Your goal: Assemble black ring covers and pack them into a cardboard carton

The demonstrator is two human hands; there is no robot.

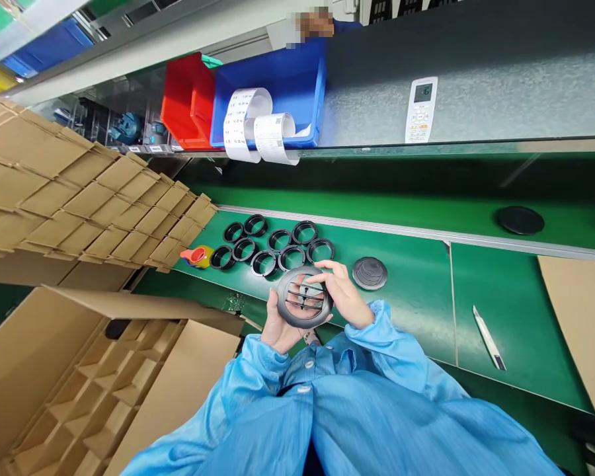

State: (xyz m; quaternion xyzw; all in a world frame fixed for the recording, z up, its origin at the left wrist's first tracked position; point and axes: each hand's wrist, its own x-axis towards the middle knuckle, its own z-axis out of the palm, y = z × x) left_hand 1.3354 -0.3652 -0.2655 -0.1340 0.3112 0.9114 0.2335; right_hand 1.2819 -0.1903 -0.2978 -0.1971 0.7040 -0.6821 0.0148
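Observation:
A round black vent grille (304, 297) with slats across it is held up in front of me over the green work surface (416, 304). My left hand (277, 327) grips its lower left rim from behind. My right hand (342, 294) holds the right rim, fingers curled over the top edge. Both arms wear light blue sleeves. Just beyond the grille lie several black rings (277, 244) in two rows. A flat black round cap (369, 273) rests to the right of my right hand.
Cardboard divider boxes (94, 205) fill the left side, another open one (104, 383) below. A small orange and yellow object (197, 256) lies by the rings. A white-handled knife (488, 337) lies at right. Red (188, 99) and blue (282, 79) bins, label rolls (252, 122) and a remote (421, 109) sit on the shelf. Another black disc (519, 220) lies far right.

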